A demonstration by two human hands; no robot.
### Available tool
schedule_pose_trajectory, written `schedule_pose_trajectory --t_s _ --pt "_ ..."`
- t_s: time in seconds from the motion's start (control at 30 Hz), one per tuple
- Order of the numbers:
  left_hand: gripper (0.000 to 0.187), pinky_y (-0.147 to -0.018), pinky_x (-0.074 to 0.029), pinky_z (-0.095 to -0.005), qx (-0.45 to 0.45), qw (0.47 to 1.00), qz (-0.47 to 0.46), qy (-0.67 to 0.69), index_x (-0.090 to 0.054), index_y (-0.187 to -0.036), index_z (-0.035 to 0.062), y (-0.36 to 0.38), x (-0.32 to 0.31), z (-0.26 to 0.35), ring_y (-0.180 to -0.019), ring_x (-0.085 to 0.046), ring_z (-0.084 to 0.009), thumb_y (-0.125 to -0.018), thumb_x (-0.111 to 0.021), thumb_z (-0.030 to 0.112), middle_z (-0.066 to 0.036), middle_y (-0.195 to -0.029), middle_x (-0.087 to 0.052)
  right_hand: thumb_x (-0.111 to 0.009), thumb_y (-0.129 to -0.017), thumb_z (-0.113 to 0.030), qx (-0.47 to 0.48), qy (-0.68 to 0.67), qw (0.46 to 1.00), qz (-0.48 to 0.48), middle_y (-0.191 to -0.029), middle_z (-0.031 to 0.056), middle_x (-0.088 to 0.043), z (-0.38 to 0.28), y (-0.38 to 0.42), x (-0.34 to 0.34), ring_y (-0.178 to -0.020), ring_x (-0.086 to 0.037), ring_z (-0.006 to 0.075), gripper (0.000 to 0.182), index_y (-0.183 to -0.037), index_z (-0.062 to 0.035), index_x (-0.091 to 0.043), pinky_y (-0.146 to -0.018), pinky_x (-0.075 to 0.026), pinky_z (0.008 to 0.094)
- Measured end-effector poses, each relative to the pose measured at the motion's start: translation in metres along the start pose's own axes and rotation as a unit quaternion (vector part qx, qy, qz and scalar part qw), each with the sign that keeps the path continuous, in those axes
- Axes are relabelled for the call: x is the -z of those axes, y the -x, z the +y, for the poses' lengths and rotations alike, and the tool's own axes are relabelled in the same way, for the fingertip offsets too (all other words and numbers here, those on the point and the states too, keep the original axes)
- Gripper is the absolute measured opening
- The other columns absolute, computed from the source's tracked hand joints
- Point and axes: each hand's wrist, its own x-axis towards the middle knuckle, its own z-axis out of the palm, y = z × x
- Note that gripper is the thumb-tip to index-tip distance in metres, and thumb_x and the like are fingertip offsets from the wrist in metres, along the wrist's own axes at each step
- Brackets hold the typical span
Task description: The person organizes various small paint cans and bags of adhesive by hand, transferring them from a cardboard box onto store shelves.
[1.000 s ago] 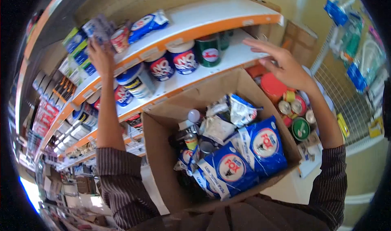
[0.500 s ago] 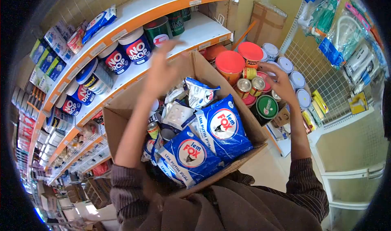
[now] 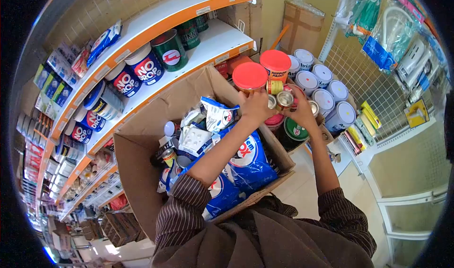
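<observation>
Both hands are over the right-hand group of cans. My left hand (image 3: 256, 108) has its fingers curled round the side of a small metal-topped can (image 3: 271, 102). My right hand (image 3: 302, 110) closes on a red can beside another small can with a gold-rimmed lid (image 3: 285, 98). Around them stand a red-lidded tub (image 3: 249, 76), a second red tub marked Nippon Paint (image 3: 275, 64), a small yellow can (image 3: 274, 87) and a green-lidded can (image 3: 295, 130). Blue Lem Fox glue bags (image 3: 255, 166) lie in the open cardboard box (image 3: 137, 149), below my left forearm.
White-lidded cans (image 3: 324, 99) stand at the right, near a wire mesh panel (image 3: 373, 93) hung with packets. Orange-edged shelves (image 3: 189, 64) with No Drop tubs (image 3: 146, 68) run along the left. A taped carton (image 3: 302, 29) stands at the back.
My left hand has moved from above the box rightward to the small cans. My right hand has closed in on the cans. The view has shifted, so the box and shelves appear farther left.
</observation>
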Motion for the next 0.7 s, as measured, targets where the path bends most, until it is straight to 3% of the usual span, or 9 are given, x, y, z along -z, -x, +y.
schedule_pose_trajectory --t_s 0.13,0.23,0.33,0.43,0.53,0.7 --pt "0.068 -0.088 -0.029 -0.0446 0.038 0.988 0.050 -0.138 -0.050 -0.102 0.0002 -0.005 -0.022 0.009 -0.080 -0.062 -0.0271 -0.054 -0.076 0.041 -0.013 -0.084 -0.063 -0.073 -0.057 -0.002 0.013 0.001 1.000 0.020 -0.119 0.0168 -0.047 -0.002 0.004 -0.009 -0.111 -0.047 0.0312 0.079 -0.126 -0.0071 -0.034 -0.092 -0.038 0.0375" --pt "0.068 -0.094 -0.025 -0.0407 0.082 0.973 0.045 -0.210 -0.051 -0.106 -0.0013 -0.008 -0.029 0.014 -0.092 -0.059 -0.0211 -0.056 -0.076 0.038 -0.014 -0.103 -0.058 -0.070 -0.055 0.001 -0.024 -0.015 0.998 0.047 -0.116 0.0172 -0.050 0.009 0.007 -0.020 -0.109 -0.049 0.0300 0.079 -0.125 -0.0067 -0.034 -0.089 -0.041 0.0360" --pt "0.064 -0.096 -0.024 -0.0399 0.098 0.977 -0.070 -0.175 -0.051 -0.103 -0.0016 -0.013 -0.022 0.016 -0.083 -0.062 -0.0216 -0.056 -0.076 0.035 -0.011 -0.087 -0.064 -0.070 -0.058 0.001 -0.037 -0.009 0.997 0.068 -0.115 0.0201 -0.050 0.012 0.010 -0.026 -0.108 -0.048 0.0332 0.077 -0.125 -0.0059 -0.034 -0.090 -0.040 0.0375" --pt "0.072 -0.090 -0.032 -0.0420 0.097 0.984 -0.074 -0.132 -0.045 -0.105 0.0015 -0.014 -0.023 0.010 -0.083 -0.062 -0.0254 -0.055 -0.076 0.043 -0.012 -0.085 -0.063 -0.070 -0.059 0.000 -0.036 0.014 0.994 0.097 -0.114 0.0212 -0.050 0.014 0.011 -0.030 -0.107 -0.049 0.0347 0.073 -0.123 -0.0040 -0.036 -0.089 -0.040 0.0383" --pt "0.071 -0.088 -0.035 -0.0444 0.089 0.991 0.030 -0.091 -0.042 -0.106 0.0016 -0.005 -0.022 0.011 -0.082 -0.062 -0.0268 -0.056 -0.076 0.039 -0.013 -0.082 -0.063 -0.072 -0.058 -0.002 -0.040 0.019 0.992 0.121 -0.112 0.0208 -0.051 0.011 0.011 -0.030 -0.105 -0.050 0.0347 0.069 -0.120 -0.0020 -0.039 -0.088 -0.041 0.0382" --pt "0.066 -0.084 -0.040 -0.0436 0.054 0.993 0.076 0.070 -0.043 -0.103 0.0015 0.002 -0.006 0.007 -0.082 -0.059 -0.0339 -0.054 -0.077 0.029 -0.018 -0.084 -0.061 -0.074 -0.057 -0.007 -0.009 0.015 0.990 0.142 -0.108 0.0183 -0.054 0.016 0.007 -0.033 -0.101 -0.052 0.0329 0.063 -0.113 -0.0013 -0.046 -0.086 -0.042 0.0374"
